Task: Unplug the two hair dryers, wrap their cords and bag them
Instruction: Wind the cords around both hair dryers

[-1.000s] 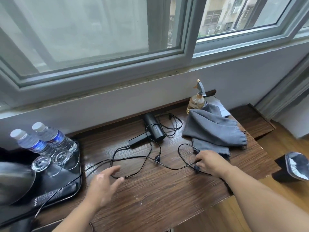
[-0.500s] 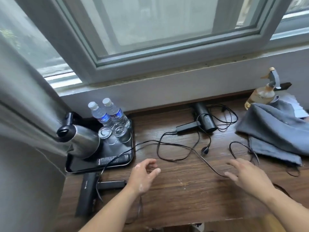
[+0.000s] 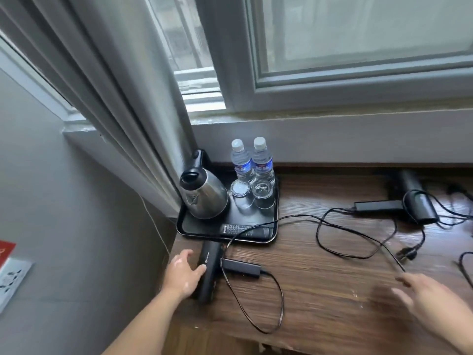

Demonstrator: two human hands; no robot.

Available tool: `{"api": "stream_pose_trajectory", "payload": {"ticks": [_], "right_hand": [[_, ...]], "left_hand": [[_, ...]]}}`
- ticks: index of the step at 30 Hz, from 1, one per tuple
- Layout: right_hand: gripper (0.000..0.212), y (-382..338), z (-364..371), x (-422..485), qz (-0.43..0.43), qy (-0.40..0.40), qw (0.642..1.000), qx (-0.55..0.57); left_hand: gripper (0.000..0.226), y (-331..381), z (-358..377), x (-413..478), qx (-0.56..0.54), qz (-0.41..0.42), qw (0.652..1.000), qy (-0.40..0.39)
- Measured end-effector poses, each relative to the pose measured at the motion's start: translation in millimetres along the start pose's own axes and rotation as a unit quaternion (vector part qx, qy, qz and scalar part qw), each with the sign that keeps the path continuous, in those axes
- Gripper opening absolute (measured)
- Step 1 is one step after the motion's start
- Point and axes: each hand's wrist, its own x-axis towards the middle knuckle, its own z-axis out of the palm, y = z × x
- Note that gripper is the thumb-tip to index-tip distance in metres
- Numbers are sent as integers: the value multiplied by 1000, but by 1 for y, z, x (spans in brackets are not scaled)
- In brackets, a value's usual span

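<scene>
Near hair dryer (image 3: 207, 275) lies flat at the front-left corner of the table (image 3: 332, 298), just before the tray (image 3: 184, 231), with its cord (image 3: 281, 306) looping loose off the handle. The left hand (image 3: 182, 274) sets straight fingertips against the barrel, not yet closed round it. Second hair dryer (image 3: 419, 203) sits well apart by the wall, a plug (image 3: 407, 253) lying free on the wood; the right hand (image 3: 432, 301) hovers spread and empty, though blur leaves cord contact uncertain. Step looks like pickup for wrapping: take the barrel fully, then gather slack from the handle end so the cords don't snag.
</scene>
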Motion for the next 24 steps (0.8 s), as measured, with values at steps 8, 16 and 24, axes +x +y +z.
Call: {"api": "stream_pose_trajectory", "payload": {"ticks": [8,16,24], "right_hand": [[30,-61,-21,-25,-39,-26,999,-8],[31,-74,-8,-29,-66,-59,995,-41],[36,-116,-27,-27,-120,-47,992,-7]], "left_hand": [[75,-8,28,19,-101,-45,991,-71],[82,-17,43,28,-168,-75,980,-77],[53,18,10,2,-263,-19,961,-82]]}}
